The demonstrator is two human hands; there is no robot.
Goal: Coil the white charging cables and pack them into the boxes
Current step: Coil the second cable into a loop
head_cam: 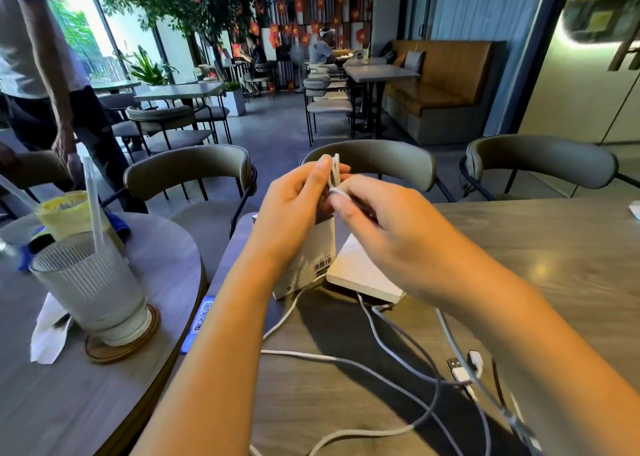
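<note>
My left hand (pixel 294 206) holds a small bundle of coiled white cable (pixel 335 171) upright above the table, pinched between thumb and fingers. My right hand (pixel 377 220) meets it, with a loop of the same cable around its fingertips. Just below stands a small white box (pixel 311 265) with a barcode, and a flat white box (pixel 360 275) lies to its right. Loose white cables (pixel 346 362) trail over the wooden table (pixel 554 248) near me, with a USB plug (pixel 459 369) at the right.
A ribbed glass with a straw (pixel 90 282) stands on a coaster on the round table at left, beside a napkin. Green chairs (pixel 374 165) line the far edge of my table. A person (pixel 41 75) stands at the far left.
</note>
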